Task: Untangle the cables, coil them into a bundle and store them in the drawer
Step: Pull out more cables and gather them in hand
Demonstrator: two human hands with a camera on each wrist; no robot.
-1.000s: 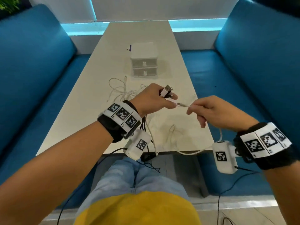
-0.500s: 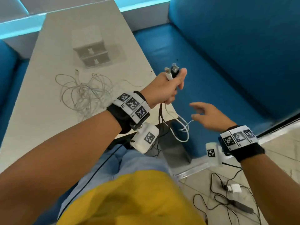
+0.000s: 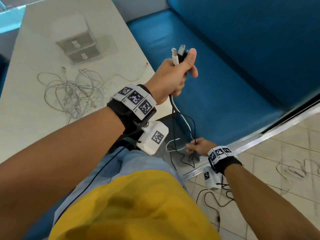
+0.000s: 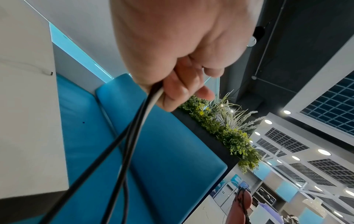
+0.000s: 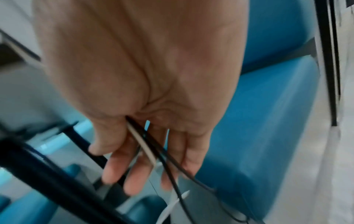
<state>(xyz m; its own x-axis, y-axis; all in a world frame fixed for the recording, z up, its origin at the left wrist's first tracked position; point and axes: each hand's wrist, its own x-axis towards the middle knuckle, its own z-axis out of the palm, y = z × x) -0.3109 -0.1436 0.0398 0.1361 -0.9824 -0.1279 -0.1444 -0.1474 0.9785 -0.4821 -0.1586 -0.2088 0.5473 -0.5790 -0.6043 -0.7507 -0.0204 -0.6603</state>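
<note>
My left hand [image 3: 181, 70] is raised over the blue seat and grips a white and a black cable just below their USB plugs [image 3: 178, 52], which stick up above the fist. The two held cables [image 3: 180, 111] hang down from it; in the left wrist view these cables [image 4: 138, 124] leave under the curled fingers of my left hand [image 4: 182, 84]. Low by the table leg, my right hand [image 3: 195, 147] holds the hanging cables. In the blurred right wrist view the cables [image 5: 141, 144] run between thumb and fingers of my right hand [image 5: 145, 151]. A tangle of white cables [image 3: 72, 94] lies on the table.
A small white two-drawer unit [image 3: 78, 47], both drawers closed, stands further back on the pale table [image 3: 26, 127]. Blue bench seats [image 3: 225, 75] flank the table. Black wires and a white camera box [image 3: 211, 179] trail over the tiled floor at right.
The view has swung right and down. My left hand lifted the plugs higher; my right hand dropped from beside it to the low part of the hanging cables.
</note>
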